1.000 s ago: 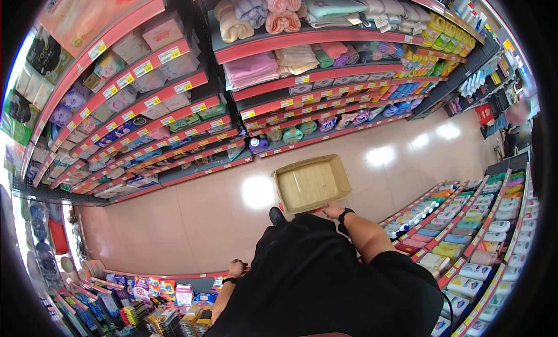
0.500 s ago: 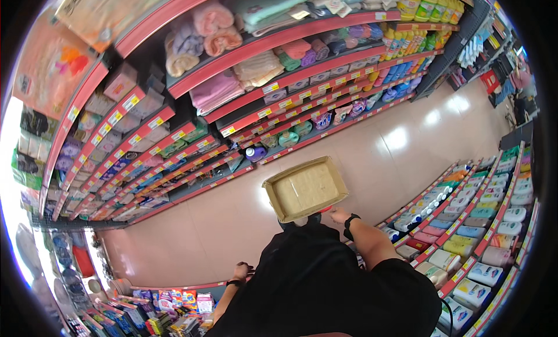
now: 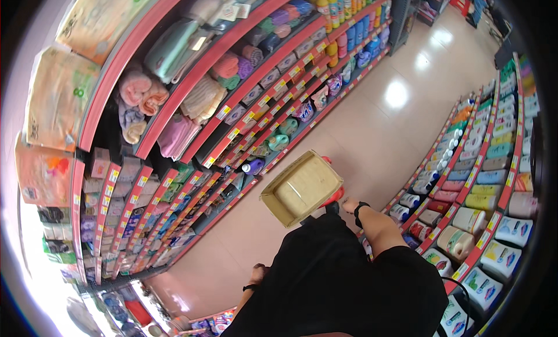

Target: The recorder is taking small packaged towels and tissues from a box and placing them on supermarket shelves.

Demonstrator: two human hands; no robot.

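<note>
An open brown cardboard box [image 3: 297, 193] with nothing in it stands in front of my body. Part of a red object [image 3: 336, 196] shows from beneath its right side; its kind is hidden. My right hand [image 3: 351, 205], below a black wristband, is just right of the red object and apart from it. Its fingers look loosely curled with nothing visible in them. Low on the left, my left hand [image 3: 259, 273] hangs beside my black clothing, touching no goods. Its fingers are too small and shaded to make out.
A long shelf with red edges [image 3: 235, 136] runs along the left, stacked with towels [image 3: 200, 99] and bottles. On the right, another shelf holds rows of bottles [image 3: 456, 241]. A glossy tiled floor [image 3: 372, 125] lies between them. A purple bottle [image 3: 253, 166] stands on the bottom left shelf.
The view has turned, so the left shelves run more steeply and the right shelves show higher up. My right hand has moved slightly right, away from the red object. More red shows beside the box.
</note>
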